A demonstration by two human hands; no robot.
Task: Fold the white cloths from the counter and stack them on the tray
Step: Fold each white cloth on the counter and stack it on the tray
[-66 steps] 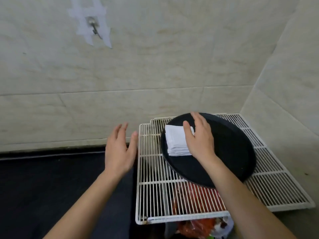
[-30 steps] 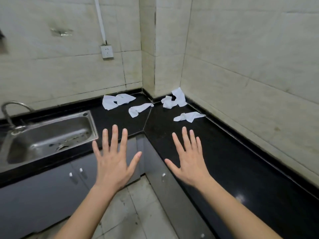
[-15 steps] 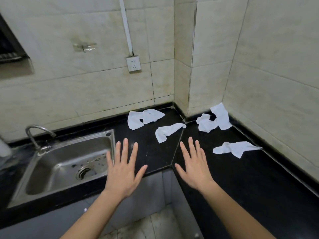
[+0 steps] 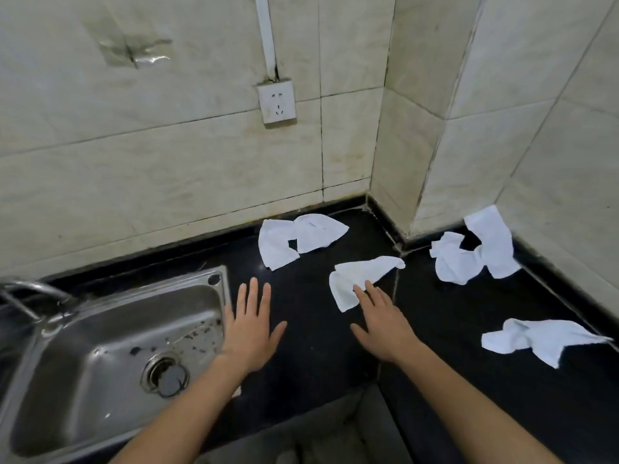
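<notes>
— Room to move?
— Plenty on the black counter, bent in an L round the wall corner. Closed in at the back and on the right by the tiled wall. Cut off on the left by the steel sink, with the tap at its far side. Front edge under both forearms. Bare dark stone between the hands and ahead of the left one.

— Hands?
— Flat, with fingers straight and spread, the left hand, holding nothing, just beside the sink's right rim. Likewise spread and empty, the right hand, with fingertips over the near edge of the middle cloth. Touching or just above: cannot tell.

— And the rest of the cloths?
— All white, all crumpled, all on the counter. Well ahead of the left hand, below the socket, the back-wall cloths. Ahead and to the right of the right hand, against the wall, the corner cloths. Level with the right wrist and well apart from it, the far-right cloth.

— Count?
— Four heaps. One piece in the middle, one at far right. Apparently two overlapping at the back wall and two more in the corner. Six by that reckoning, though hard to tell inside the heaps. Two hands, one sink, one socket.
</notes>
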